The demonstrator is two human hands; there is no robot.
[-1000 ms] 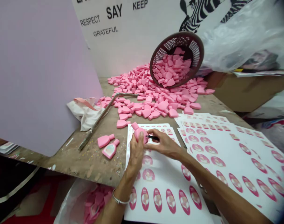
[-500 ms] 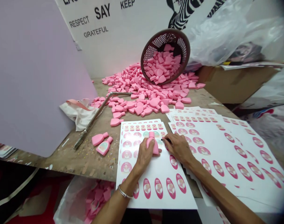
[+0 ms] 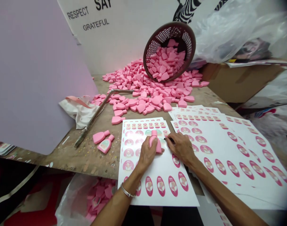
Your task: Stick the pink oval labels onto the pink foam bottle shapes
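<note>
My left hand is wrapped around a small pink bottle-shaped piece, neck pointing away from me, above a sticker sheet. My right hand pinches a small dark pointed tool at the sheet's right side, beside green-tinted stickers near the bottle's neck. Its exact kind is mostly hidden by the fingers. To the left, a pink bottle with a label lies against a plain pink bottle.
A tipped brown basket spills pink bottles across the table's back. More sticker sheets spread at right. A bent metal bar and white cloth bag lie left. Below the edge hangs a plastic bag of pink pieces.
The view has tilted slightly downward, so the background sits higher. Both hands keep nearly the same place over the sheet, with the bottle still in the left hand.
</note>
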